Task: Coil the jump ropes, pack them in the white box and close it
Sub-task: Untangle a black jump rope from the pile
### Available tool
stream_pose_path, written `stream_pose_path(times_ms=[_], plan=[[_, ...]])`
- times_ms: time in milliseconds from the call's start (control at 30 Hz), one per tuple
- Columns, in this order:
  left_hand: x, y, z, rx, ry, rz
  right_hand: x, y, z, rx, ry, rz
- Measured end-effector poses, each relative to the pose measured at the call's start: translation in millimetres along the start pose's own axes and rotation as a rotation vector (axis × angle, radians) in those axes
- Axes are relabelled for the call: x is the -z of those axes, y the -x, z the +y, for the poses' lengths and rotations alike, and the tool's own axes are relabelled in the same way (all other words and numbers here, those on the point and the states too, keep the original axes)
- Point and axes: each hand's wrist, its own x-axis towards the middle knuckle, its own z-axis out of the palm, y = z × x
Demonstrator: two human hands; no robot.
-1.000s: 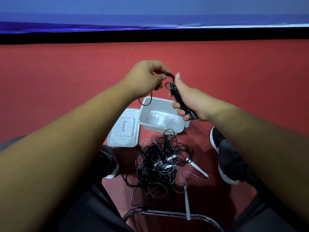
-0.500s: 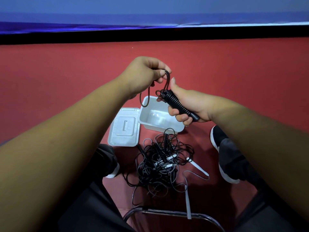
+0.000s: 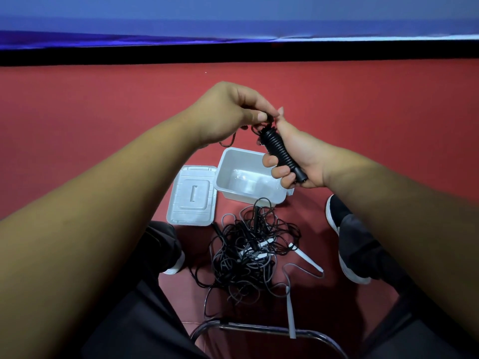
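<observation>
Coiled jump rope (image 3: pixel 278 151) gripped by right hand (image 3: pixel 298 156), left hand (image 3: pixel 228 112) pinching its end

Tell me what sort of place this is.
Probably an indoor sports hall or gym room: a smooth red floor, a blue wall with a black base strip, and a heap of jump ropes on it.

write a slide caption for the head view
Right hand grips a cord-wrapped black handle while left hand pinches the cord end above the open white box
</observation>
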Motion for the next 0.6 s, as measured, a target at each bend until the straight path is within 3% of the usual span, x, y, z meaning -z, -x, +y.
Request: stream_pose_path(times_ms=[200,467,600], plan=[[11,7,4,0.084,-0.106,-0.113,0,1,3,0.049,-0.037,0.073],[5,7,-8,0.370,-0.078,-0.011,-4,-1,2,0.143,-0.064,0.139],[1,7,-22,0.477,-0.123,-0.094,-7,-3,6,0.166,-0.043,0.135]])
